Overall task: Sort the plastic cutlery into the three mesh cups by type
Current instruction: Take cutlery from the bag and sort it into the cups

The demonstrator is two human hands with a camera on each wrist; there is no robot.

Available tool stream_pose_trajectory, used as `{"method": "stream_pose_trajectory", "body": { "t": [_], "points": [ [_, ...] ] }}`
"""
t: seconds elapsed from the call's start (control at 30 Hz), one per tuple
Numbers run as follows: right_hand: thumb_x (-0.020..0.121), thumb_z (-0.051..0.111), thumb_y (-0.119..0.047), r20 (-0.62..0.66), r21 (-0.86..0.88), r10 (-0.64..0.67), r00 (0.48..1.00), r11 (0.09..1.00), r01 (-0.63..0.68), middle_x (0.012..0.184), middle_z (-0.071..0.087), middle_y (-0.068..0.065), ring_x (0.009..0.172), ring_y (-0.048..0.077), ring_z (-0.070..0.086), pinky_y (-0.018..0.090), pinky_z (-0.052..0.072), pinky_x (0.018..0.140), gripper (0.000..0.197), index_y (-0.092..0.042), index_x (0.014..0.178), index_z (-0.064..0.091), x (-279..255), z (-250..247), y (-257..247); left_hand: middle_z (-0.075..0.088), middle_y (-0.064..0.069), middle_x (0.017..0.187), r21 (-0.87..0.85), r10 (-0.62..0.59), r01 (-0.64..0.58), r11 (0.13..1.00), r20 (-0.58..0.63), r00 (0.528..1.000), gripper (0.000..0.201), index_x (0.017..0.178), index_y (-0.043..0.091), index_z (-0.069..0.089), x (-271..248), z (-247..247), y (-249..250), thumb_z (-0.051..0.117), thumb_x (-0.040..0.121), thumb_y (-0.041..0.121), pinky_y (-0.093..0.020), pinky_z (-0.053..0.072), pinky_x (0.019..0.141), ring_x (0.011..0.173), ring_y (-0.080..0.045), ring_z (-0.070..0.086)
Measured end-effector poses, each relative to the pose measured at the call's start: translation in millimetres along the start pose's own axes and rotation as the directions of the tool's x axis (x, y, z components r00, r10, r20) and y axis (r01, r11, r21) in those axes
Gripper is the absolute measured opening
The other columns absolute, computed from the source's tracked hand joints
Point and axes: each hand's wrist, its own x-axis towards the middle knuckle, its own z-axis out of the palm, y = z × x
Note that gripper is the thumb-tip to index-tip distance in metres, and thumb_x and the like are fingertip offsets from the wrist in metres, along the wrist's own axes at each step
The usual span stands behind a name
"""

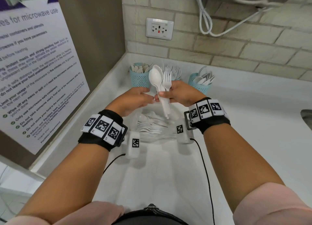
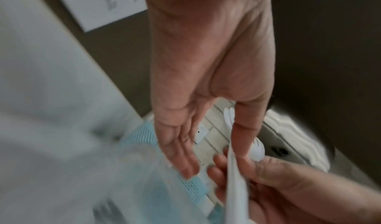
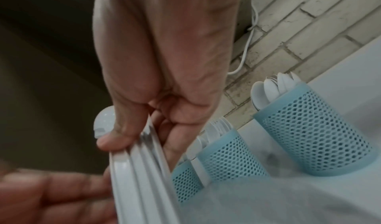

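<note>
While the head view looks down on the white counter [image 1: 236, 123], the right hand [image 1: 181, 93] holds a bunch of white plastic cutlery upright, thumb and curled fingers clamped round the handles; spoons [image 1: 156, 77] and a fork [image 1: 167, 79] fan out toward 12 o'clock. The left hand [image 1: 135, 99] sits at 9 o'clock of the bunch, fingers extended and close together, tips at the handles; whether they touch I cannot tell. Behind the hands stand three blue mesh cups: the left cup [image 1: 139, 79] with what look like knives, the middle one mostly hidden with forks [image 1: 173, 71], the right cup [image 1: 200, 84] with spoons. A loose pile of cutlery [image 1: 152, 125] lies at 6 o'clock of the hands

In the blurred left wrist view, the left hand [image 2: 206, 81] shows straight fingers, thumb apart, beside the handles [image 2: 235, 186]

In the right wrist view, the right hand [image 3: 160, 64] pinches the handles [image 3: 140, 170] under its thumb; the cups lie at 4 o'clock
</note>
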Motion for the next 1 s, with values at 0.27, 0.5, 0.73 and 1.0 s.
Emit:
{"method": "stream_pose_trajectory", "body": {
  "t": [0.27,0.5,0.73,1.0],
  "points": [
    [0.089,0.059,-0.008,-0.071,0.168,-0.017,0.997,0.985,0.029,0.085,0.071,-0.003,0.080,0.007,0.065,0.018,0.053,0.072,0.011,-0.009,0.100,0.062,10.8,19.7,4.4,0.068,-0.011,0.099,-0.302,-0.042,0.113,0.947,0.232,0.972,0.022,0.111,0.005,0.055,6.5,18.1,-6.3,0.044,0.098,0.019,-0.027,0.054,0.082,0.086,-0.015,0.069],
    [0.091,0.053,-0.045,-0.106,0.043,0.217,0.970,0.976,-0.214,0.069,0.052,0.000,0.063,0.009,0.048,0.024,0.040,0.073,0.034,-0.012,0.091,0.063,19.6,24.1,14.4,0.056,-0.002,0.075,-0.297,-0.038,0.098,0.950,0.202,0.979,0.032,0.099,0.009,0.056,10.6,28.0,-15.6,0.041,0.097,0.037,-0.032,0.054,0.081,0.066,-0.011,0.060],
    [0.089,0.056,-0.046,-0.125,0.235,0.283,0.951,0.940,-0.249,0.080,0.065,-0.003,0.077,0.009,0.059,0.026,0.050,0.078,0.030,-0.017,0.085,0.062,14.4,18.4,17.6,0.067,-0.007,0.091,-0.385,-0.016,0.095,0.918,0.205,0.979,0.021,0.109,0.008,0.058,8.0,24.0,-23.2,0.042,0.098,0.018,-0.028,0.058,0.071,0.071,-0.011,0.070],
    [0.089,0.057,-0.002,-0.297,0.328,0.162,0.941,0.943,-0.059,0.083,0.062,0.006,0.054,0.007,0.042,0.015,0.037,0.045,0.014,-0.012,0.098,0.060,10.5,17.8,18.1,0.072,-0.003,0.100,-0.528,-0.012,0.168,0.832,0.285,0.958,0.026,0.116,0.014,0.055,1.8,17.8,-24.8,0.033,0.101,0.018,-0.028,0.059,0.068,0.083,-0.014,0.071]
  ]
}}
